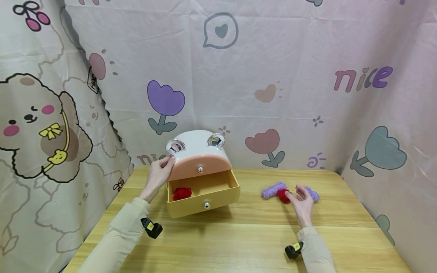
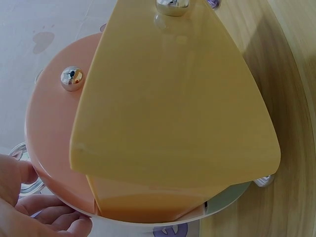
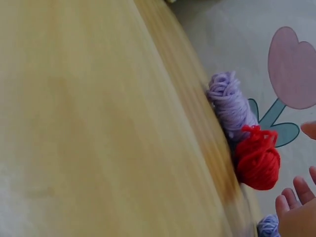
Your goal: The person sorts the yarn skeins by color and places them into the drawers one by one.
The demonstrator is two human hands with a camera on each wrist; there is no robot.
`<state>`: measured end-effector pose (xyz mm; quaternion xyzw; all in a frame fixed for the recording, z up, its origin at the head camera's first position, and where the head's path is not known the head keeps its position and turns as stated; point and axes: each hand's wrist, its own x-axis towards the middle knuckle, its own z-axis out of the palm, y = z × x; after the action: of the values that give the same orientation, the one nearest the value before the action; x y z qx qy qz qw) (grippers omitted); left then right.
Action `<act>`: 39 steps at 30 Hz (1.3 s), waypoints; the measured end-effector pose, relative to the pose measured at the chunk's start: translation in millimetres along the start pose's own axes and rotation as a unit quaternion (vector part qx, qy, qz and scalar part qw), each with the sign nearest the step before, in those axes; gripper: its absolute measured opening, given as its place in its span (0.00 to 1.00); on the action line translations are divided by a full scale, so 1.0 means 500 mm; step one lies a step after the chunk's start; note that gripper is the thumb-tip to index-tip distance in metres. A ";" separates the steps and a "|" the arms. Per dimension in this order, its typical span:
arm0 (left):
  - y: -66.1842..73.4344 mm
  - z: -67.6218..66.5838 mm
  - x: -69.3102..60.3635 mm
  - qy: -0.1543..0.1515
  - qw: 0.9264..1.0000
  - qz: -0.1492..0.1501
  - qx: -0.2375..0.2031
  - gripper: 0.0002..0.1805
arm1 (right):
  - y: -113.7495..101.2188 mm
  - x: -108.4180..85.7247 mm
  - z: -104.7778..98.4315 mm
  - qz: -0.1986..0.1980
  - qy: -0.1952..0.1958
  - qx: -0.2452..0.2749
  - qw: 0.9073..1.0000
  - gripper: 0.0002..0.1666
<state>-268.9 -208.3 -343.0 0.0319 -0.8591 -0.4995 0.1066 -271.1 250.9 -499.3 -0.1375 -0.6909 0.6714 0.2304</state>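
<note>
A small drawer box (image 1: 201, 146) with a white top, silver ring ears and two drawers stands on the table. Its yellow lower drawer (image 1: 218, 197) is pulled out, with a red yarn bundle (image 1: 182, 193) inside at the left. My left hand (image 1: 159, 174) grips the box's upper left edge beside one ear; in the left wrist view its thumb and curled fingers (image 2: 54, 212) lie at the rim. On the right, my right hand (image 1: 302, 204) reaches with parted fingers over another red yarn bundle (image 1: 283, 195), apart from it in the right wrist view. Lilac yarn (image 1: 274, 190) lies beside it.
A second lilac yarn bundle (image 1: 312, 193) lies partly behind my right hand. The wooden table (image 1: 218, 246) ends at a printed cloth (image 1: 218, 76) hung behind and at the sides. The open drawer juts toward the table's front.
</note>
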 end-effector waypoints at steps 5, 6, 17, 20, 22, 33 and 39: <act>-0.001 -0.001 0.001 -0.001 1.000 -0.004 0.000 0.30 | 0.014 0.010 -0.004 0.026 -0.035 -0.032 0.999 0.39; -0.001 -0.001 0.001 -0.001 1.000 -0.004 0.001 0.30 | 0.015 0.011 -0.004 0.032 -0.043 -0.031 0.998 0.40; 0.002 -0.001 -0.001 -0.001 1.000 -0.007 0.003 0.30 | 0.017 0.021 0.000 0.064 -0.099 -0.082 0.990 0.44; 0.002 -0.001 -0.001 -0.002 1.000 -0.009 0.003 0.30 | 0.015 0.024 0.001 0.063 -0.107 -0.112 0.986 0.44; 0.002 -0.001 -0.001 -0.003 1.000 -0.010 0.004 0.30 | 0.016 0.026 0.003 0.061 -0.111 -0.125 0.984 0.43; 0.002 -0.002 0.000 -0.006 1.000 -0.008 0.002 0.30 | 0.025 0.032 0.010 0.050 -0.116 -0.159 0.979 0.43; 0.002 -0.002 -0.001 -0.006 1.000 -0.009 -0.001 0.30 | 0.029 0.033 0.013 0.044 -0.120 -0.182 0.975 0.40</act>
<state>-268.0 -208.6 -342.0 0.0369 -0.8590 -0.5014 0.0970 -290.2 254.7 -511.3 -0.1264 -0.8172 0.5555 0.0872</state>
